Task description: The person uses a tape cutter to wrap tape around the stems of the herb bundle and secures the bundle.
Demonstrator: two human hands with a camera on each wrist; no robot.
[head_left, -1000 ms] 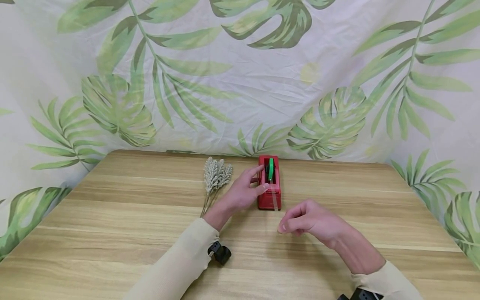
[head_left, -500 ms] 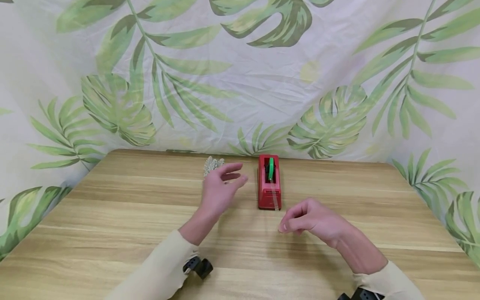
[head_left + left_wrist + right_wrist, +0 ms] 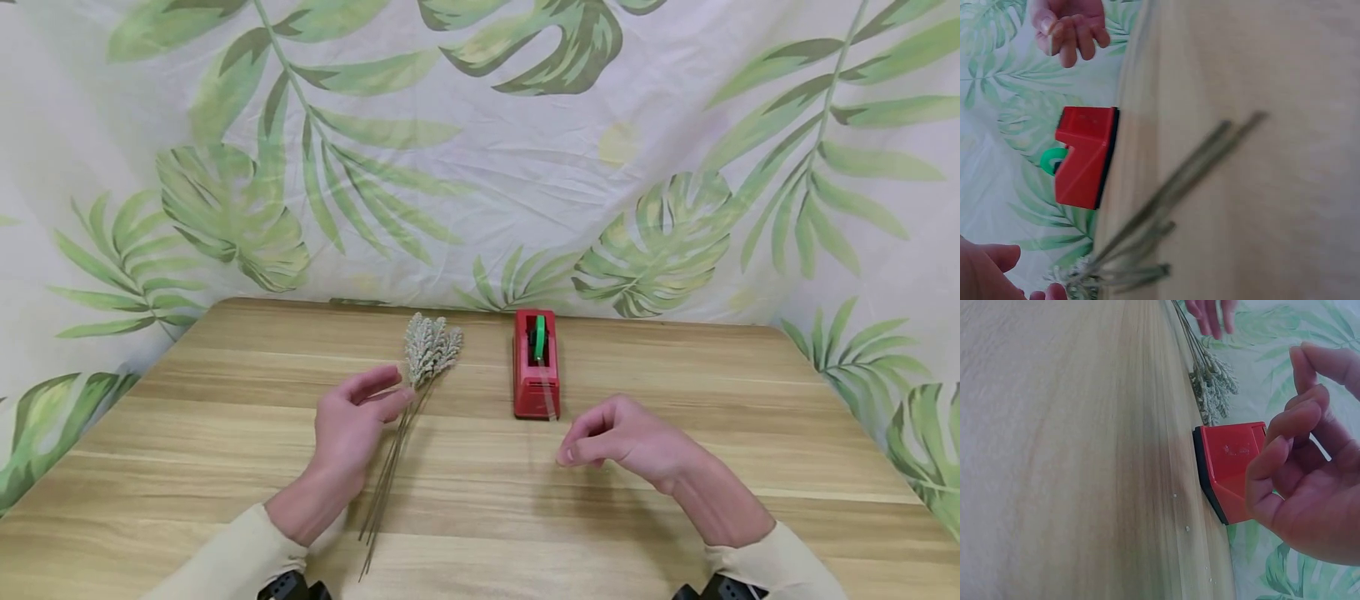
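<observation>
My left hand (image 3: 352, 425), fingers loosely extended, hovers beside the bunch of dried flowers (image 3: 431, 348), with its fingertips right at the thin stems (image 3: 393, 467). The pale fluffy heads point toward the back of the table. A red tape dispenser (image 3: 537, 396) with a green tape roll (image 3: 539, 337) stands right of the flowers, a clear strip over its front. In front of it, my right hand (image 3: 630, 446) pinches thumb and index finger together. The left wrist view shows a small pale strip of tape (image 3: 1051, 44) at those fingertips.
The wooden table (image 3: 225, 400) reaches back to a leaf-printed cloth (image 3: 525, 167) hung behind it. In the right wrist view, several tiny pale crumbs (image 3: 1187, 529) lie on the wood near the dispenser.
My left hand has let go of the tape dispenser and moved left and toward me, across the flowers to the left side of their stems. The right hand has stayed in place, still pinching.
</observation>
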